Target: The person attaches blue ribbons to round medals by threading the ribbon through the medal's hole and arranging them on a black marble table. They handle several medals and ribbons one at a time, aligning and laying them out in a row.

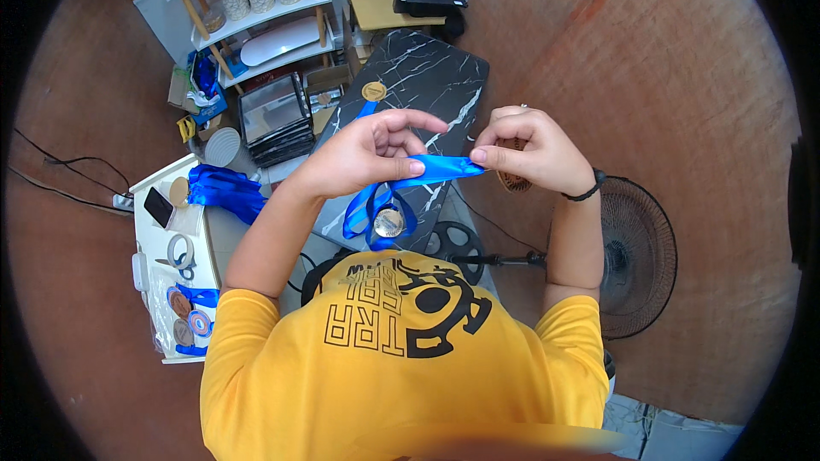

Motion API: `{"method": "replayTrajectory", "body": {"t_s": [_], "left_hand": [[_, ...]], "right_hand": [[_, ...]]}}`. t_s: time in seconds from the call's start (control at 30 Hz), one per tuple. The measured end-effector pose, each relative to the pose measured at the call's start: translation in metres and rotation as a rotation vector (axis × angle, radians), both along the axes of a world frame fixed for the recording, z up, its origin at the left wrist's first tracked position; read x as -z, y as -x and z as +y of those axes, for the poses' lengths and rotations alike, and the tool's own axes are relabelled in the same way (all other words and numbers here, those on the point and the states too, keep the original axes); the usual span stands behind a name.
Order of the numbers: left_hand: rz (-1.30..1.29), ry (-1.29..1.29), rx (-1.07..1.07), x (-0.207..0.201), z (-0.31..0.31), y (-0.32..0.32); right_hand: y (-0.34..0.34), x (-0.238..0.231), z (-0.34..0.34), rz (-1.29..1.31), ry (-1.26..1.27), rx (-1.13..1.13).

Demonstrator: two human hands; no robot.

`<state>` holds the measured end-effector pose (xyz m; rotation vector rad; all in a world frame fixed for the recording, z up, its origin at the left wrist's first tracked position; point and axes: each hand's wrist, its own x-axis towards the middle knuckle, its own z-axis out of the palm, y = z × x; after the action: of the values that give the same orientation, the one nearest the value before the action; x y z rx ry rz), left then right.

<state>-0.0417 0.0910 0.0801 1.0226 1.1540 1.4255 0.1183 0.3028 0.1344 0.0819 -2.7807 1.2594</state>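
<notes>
A shiny blue ribbon [446, 168] stretches between my two hands above a black marble-patterned table [427, 64]. My left hand [384, 147] pinches one part of it under the thumb, the index finger held out. The fingertips of my right hand [534, 149] grip its other end. Partly hidden behind the right hand is a gold-brown medal [513, 172]; whether it hangs from this ribbon I cannot tell. Just below my left hand lies a medal [389, 222] among loops of blue ribbon. Farther off, another gold medal [373, 91] with a blue ribbon rests on the table.
At the left, a white cabinet [218, 243] carries a bundle of blue ribbons [226, 192], a phone [158, 207], a tape roll [180, 251], scissors [184, 271] and several medals. Behind are white shelves [265, 15] and stacked black trays [275, 119]. A fan [636, 256] stands right.
</notes>
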Motion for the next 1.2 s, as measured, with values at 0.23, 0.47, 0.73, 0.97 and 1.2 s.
{"method": "replayTrajectory", "body": {"t_s": [0.23, 0.47, 0.73, 0.97, 1.2], "left_hand": [[0.160, 0.176, -0.032, 0.007, -0.042, 0.029], [0.208, 0.239, -0.188, 0.011, -0.080, 0.063], [0.025, 0.002, -0.326, 0.025, -0.099, 0.087], [-0.318, -0.514, -0.272, 0.044, -0.098, 0.086], [-0.083, -0.341, -0.785, 0.038, -0.083, 0.069]], "right_hand": [[-0.028, -0.013, 0.030, 0.083, -0.085, 0.036], [-0.049, -0.012, 0.066, 0.236, -0.196, 0.272], [-0.068, -0.002, 0.095, 0.192, 0.097, 0.493], [-0.074, 0.015, 0.115, 0.191, 0.172, 0.487], [-0.076, 0.028, 0.118, 0.171, 0.234, 0.497]]}}
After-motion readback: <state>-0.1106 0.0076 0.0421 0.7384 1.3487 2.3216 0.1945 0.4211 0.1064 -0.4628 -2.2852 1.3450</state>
